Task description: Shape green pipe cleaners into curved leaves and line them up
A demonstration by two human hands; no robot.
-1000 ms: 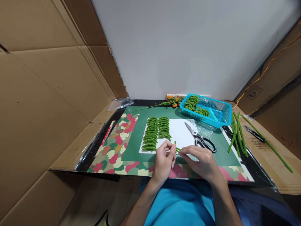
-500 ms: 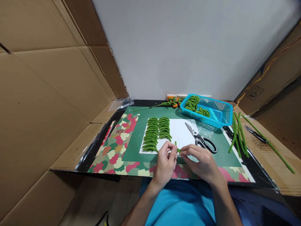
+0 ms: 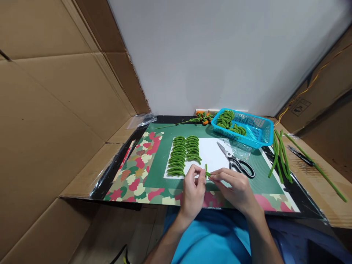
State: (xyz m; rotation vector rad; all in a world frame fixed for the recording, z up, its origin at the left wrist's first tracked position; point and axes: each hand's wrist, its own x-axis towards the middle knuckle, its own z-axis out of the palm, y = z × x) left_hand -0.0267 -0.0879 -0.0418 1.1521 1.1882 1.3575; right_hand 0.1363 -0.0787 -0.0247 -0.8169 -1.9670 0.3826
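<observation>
My left hand [image 3: 194, 189] and my right hand [image 3: 235, 187] meet over the near edge of a white sheet [image 3: 209, 152]. Both are closed in a pinch on a short green pipe cleaner piece [image 3: 206, 170]; its upper end sticks up between them, and the fingertips hide the rest. To the left on the sheet lie two columns of curved green pipe cleaner pieces [image 3: 176, 156], stacked closely. Black-handled scissors [image 3: 238, 163] rest at the sheet's right side, just beyond my right hand, with the blades pointing away to the left.
A blue plastic basket [image 3: 268, 132] holding green leaf-shaped pieces stands at the back right. Long green pipe cleaners [image 3: 281, 157] and a dark pointed tool [image 3: 301, 157] lie at the right. Orange flowers [image 3: 204, 116] lie at the back. Cardboard [image 3: 55, 91] rises on the left.
The hands stay almost in place with the fingers shifting slightly on the green piece, which shows a little more upright. The rest has only shifted slightly with the camera.
</observation>
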